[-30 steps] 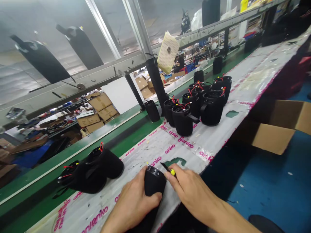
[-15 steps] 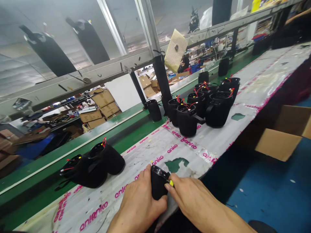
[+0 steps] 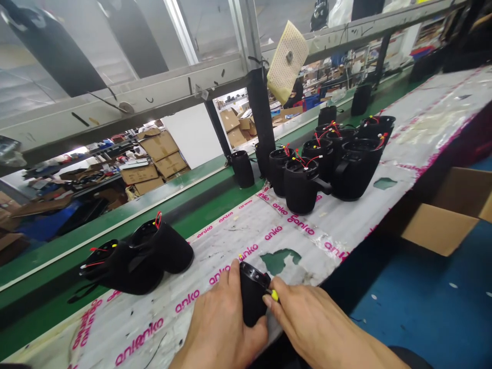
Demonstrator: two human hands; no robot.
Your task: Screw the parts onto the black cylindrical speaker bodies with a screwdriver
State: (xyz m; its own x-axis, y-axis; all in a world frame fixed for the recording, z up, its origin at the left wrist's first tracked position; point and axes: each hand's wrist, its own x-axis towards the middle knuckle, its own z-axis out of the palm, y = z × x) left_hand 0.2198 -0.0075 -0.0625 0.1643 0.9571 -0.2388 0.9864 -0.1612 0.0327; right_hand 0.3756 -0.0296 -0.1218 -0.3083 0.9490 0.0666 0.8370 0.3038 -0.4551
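Observation:
A black cylindrical housing (image 3: 252,300) with an open, shiny rim is tilted at the near edge of the bench. My left hand (image 3: 225,315) is wrapped round its left side, thumb across the near side. At the right of the rim, my right hand (image 3: 303,312) is closed in a pinch. A small yellow piece (image 3: 274,295) shows between its thumb and forefinger; whatever else lies under those fingers is hidden. More black housings (image 3: 302,189) with red wires and straps stand in a group to the right. Others (image 3: 171,248) are bunched together on the left.
Printed white sheeting (image 3: 215,241) covers the bench, with torn holes showing green. Behind it runs a green belt (image 3: 213,200). A metal frame (image 3: 161,89) with a black post (image 3: 261,110) and hanging yellow card (image 3: 287,61) rises beyond. An open carton (image 3: 438,228) is at lower right.
The view has shifted slightly, so the background sits a little differently. Both hands keep their hold at the housing, with the right fingers still pinched at its rim.

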